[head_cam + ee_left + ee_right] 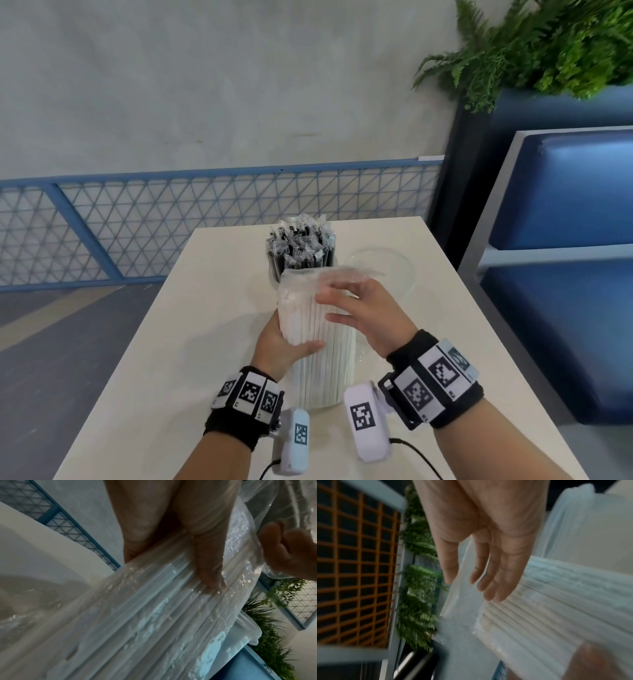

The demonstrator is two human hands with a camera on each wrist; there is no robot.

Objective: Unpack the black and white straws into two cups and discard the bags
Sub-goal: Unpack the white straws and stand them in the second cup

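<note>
A thick bundle of white straws [322, 349] stands upright near the table's front, its lower end in what looks like a clear cup [358, 359]. A clear plastic bag [342, 274] covers the top of the bundle. My left hand [291, 346] grips the bundle from the left, with the thumb [207, 568] laid across the straws [154, 615]. My right hand [363, 308] lies at the bundle's upper right. Its fingers [489, 577] rest nearly straight on the bag film [464, 601]. Black straws [299, 246] stand in a cup just behind.
A clear round plastic thing [380, 267] lies right of the black straws. The beige table [171, 342] has its left edge beside a blue mesh railing [137, 222]. A blue padded bench [565, 274] and a planter with ferns [548, 44] stand to the right.
</note>
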